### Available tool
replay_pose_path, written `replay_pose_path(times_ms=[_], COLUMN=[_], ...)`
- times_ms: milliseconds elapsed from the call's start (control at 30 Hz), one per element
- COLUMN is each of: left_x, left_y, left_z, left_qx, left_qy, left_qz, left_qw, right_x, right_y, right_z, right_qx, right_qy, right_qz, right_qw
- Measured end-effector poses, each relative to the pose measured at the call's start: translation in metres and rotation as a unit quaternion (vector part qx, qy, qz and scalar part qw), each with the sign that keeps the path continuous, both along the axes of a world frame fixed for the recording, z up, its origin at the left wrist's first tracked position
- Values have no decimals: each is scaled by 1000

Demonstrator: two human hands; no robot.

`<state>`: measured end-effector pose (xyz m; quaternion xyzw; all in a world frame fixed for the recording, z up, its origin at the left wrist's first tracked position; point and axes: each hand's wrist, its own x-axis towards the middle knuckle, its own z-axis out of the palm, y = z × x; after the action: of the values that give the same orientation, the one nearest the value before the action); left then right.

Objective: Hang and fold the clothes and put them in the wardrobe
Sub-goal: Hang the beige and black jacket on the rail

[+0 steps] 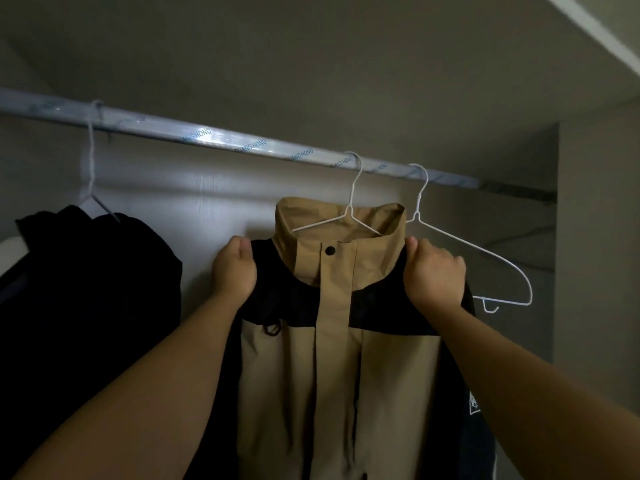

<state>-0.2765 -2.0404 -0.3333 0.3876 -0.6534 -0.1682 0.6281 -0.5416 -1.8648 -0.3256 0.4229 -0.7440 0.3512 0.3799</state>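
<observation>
A tan and black jacket (332, 358) hangs on a white wire hanger (349, 216) whose hook is over the wardrobe rail (214, 135). My left hand (233, 266) grips the jacket's left shoulder, fingers curled round the black fabric. My right hand (434, 275) grips the right shoulder in the same way. The tan collar stands upright around the hanger's neck, with a dark snap button at the front.
An empty white wire hanger (485, 261) hangs on the rail just right of the jacket. A black garment (86, 306) hangs on another hanger at the left. The wardrobe's back wall is behind, its side panel (595, 237) at the right.
</observation>
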Motion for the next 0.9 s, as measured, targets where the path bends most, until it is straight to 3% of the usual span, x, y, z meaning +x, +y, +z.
replay_pose_path(times_ms=[133,367,567,733,900], left_x=[7,-1,-11,-4,-2], left_y=[-1,6,15,11,13], left_z=[-26,-27,1,13,17], left_qx=[-47,-17,-111,-131,-125], left_qy=[-5,-26,-142,-136,-137], left_qz=[67,79,133,29,20], left_qw=[997,996,975,981,982], right_x=[-2,-10,-13,-12,-19], right_y=[0,12,22,28,27], right_z=[-3,5,12,19,27], right_qx=[-21,-50,7,46,59], right_qy=[-23,-39,-62,-98,-163], right_qz=[9,71,158,182,229], right_qw=[999,996,985,977,958])
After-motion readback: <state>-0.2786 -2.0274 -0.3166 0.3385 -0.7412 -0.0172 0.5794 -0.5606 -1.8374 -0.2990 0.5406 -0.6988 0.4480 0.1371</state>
